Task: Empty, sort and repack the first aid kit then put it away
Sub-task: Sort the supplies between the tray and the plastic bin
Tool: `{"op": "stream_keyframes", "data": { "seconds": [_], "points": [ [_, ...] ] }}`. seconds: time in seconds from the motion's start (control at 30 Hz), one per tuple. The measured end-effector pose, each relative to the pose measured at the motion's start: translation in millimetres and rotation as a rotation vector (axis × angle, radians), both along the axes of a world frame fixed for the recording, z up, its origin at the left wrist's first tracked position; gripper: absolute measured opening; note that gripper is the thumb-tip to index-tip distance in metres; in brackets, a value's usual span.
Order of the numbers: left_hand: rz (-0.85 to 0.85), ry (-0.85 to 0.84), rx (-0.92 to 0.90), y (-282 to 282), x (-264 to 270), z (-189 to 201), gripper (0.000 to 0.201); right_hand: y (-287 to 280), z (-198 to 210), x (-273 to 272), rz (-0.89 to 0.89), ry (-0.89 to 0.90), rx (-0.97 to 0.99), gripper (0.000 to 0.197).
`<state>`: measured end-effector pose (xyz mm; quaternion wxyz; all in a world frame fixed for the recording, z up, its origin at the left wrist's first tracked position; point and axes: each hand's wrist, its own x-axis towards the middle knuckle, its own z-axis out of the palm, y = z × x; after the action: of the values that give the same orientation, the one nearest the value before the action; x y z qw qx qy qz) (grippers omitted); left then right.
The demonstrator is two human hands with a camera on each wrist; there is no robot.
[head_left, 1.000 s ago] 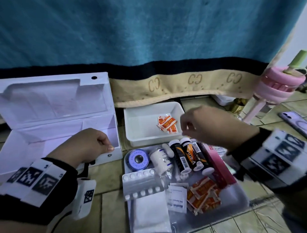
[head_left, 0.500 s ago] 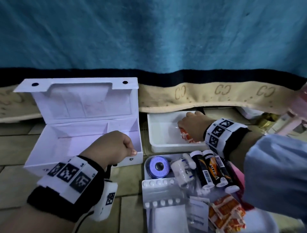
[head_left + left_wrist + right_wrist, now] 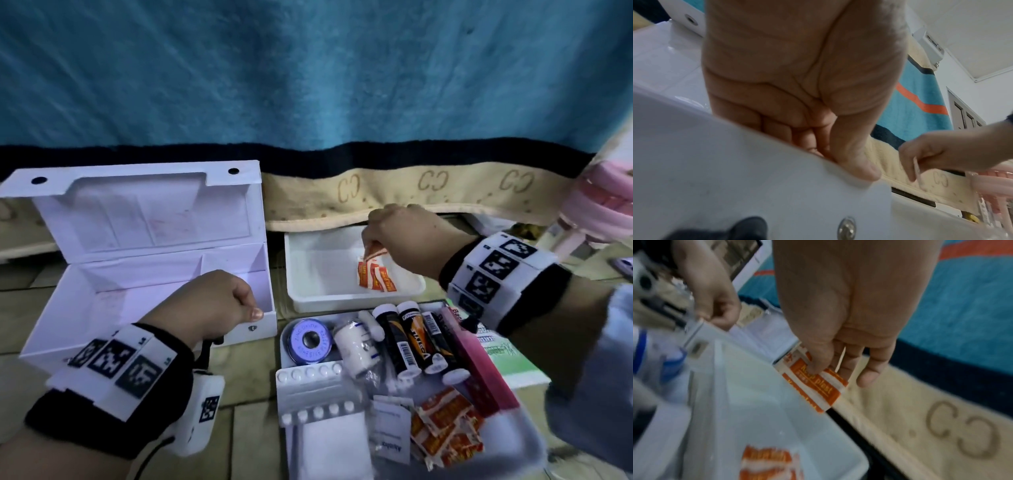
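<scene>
Pinching an orange-and-white plaster sachet (image 3: 813, 382), the right hand (image 3: 407, 240) hangs over the small white plastic tray (image 3: 308, 301) where a few more lie, while the left hand (image 3: 209, 305) grips the front rim of the open, empty white first aid box (image 3: 85, 298) on the tiled floor. Sorting looks under way; next, likely, comes letting go over the tray and fetching more from the mixed supplies in the nearer tray (image 3: 520, 442).

Blanket (image 3: 308, 68): blue, hanging behind and above the right hand's (image 3: 411, 240) grip.
Dark band (image 3: 342, 154): across the blanket, just above the grip.
Beige hem (image 3: 445, 192): "CC" marks, right behind the grip.
Orange stripe (image 3: 920, 100): on the blanket, high above the grip.
Floor tiles (image 3: 246, 442): beige, below and left of the grip.
Pink object (image 3: 606, 195): ribbed and blurred, well right of the grip.
White wall unit (image 3: 931, 43): far above the grip, near the ceiling (image 3: 982, 32).
</scene>
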<state>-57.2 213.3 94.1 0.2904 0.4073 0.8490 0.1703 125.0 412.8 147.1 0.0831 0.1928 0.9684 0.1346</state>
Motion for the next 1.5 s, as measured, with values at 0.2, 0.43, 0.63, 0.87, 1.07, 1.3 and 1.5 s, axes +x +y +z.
{"op": "stream_keyframes", "data": {
  "seconds": [0.2, 0.43, 0.63, 0.87, 1.07, 1.3, 1.5],
  "points": [
    [-0.005, 0.022, 0.013, 0, 3, 2, 0.015, -34, 48, 52, -0.058, 0.085, -0.038, 0.01],
    [-0.015, 0.048, 0.03, -2, 5, 1, 0.012, -73, 20, 101, -0.052, -0.151, -0.231, 0.015],
    [-0.005, 0.052, 0.031, -1, 6, 2, 0.015, -76, -21, 114, -0.053, -0.198, -0.371, 0.02],
    [0.008, 0.039, 0.047, -3, 6, 0, 0.016, -87, -21, 101, -0.069, -0.179, -0.246, 0.007],
    [0.02, 0.021, 0.029, -2, 5, 1, 0.016, -50, 15, 51, -0.132, 0.098, -0.104, 0.01],
    [0.039, -0.02, 0.045, -4, 6, 2, 0.014, 4, -29, -12, -0.216, -0.26, -0.101, 0.034],
    [0.011, 0.019, 0.02, -3, 8, 4, 0.017, 9, -49, -26, -0.173, -0.313, -0.108, 0.022]
  ]
}}
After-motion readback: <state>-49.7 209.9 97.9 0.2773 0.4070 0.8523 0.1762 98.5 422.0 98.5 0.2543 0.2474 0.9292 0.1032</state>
